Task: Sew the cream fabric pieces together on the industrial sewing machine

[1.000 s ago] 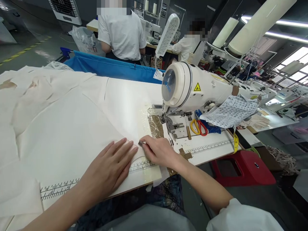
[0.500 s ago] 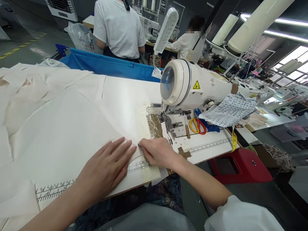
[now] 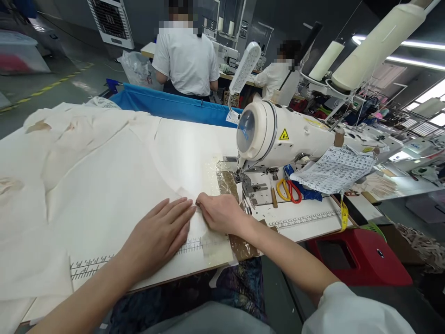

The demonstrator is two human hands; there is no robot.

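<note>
A thin, cream-white piece of fabric (image 3: 104,181) lies over the left part of the white sewing table (image 3: 205,134). My left hand (image 3: 160,229) rests flat on the fabric's right end, its fingers stretched out and pointing right. Just beyond those fingertips my right hand (image 3: 220,213) is closed in a pinch at the fabric's edge. A small dark tip shows at its fingers, too small to name. The sewing machine (image 3: 267,132) stands behind and right of my right hand, with its needle area (image 3: 239,174) apart from the fabric.
Yellow-and-red-handled scissors (image 3: 288,191) and a wooden-handled tool (image 3: 274,197) lie by the machine bed. A printed ruler strip (image 3: 306,219) runs along the front edge. A blue cloth bin (image 3: 167,103) stands behind the table, with two co-workers farther back. A red stool (image 3: 365,257) is at right.
The view has shifted, so the scene sits lower and farther right. My right hand has moved slightly left and away along the fabric edge, still pinched. My left hand stays flat.
</note>
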